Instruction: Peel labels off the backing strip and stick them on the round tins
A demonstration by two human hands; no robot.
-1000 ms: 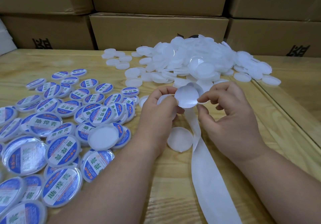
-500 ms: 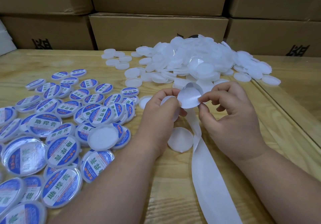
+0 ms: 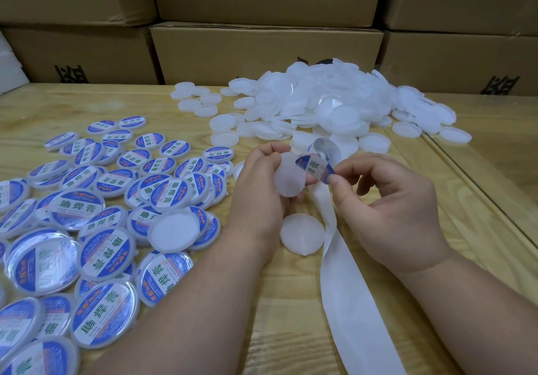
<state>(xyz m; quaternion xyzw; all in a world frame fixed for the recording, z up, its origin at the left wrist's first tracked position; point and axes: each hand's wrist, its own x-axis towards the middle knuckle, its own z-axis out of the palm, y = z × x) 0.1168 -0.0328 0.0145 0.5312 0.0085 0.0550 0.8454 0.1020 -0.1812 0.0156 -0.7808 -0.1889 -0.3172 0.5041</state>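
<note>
The left hand [image 3: 262, 182] grips a blank white tin [image 3: 288, 178] above the table [image 3: 291, 302], just in front of the unlabelled heap [image 3: 334, 103]. The right hand [image 3: 387, 200] pinches a blue label [image 3: 313, 168] by its edge, near the curled end of the backing strip [image 3: 343, 287] and reaching over the tin's rim. This looks like the sticking step; next, I'd say, centre the label and smooth it flat.

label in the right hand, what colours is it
Blue and white with dark printed characters, on the label pinched by the right hand; head view.
</note>
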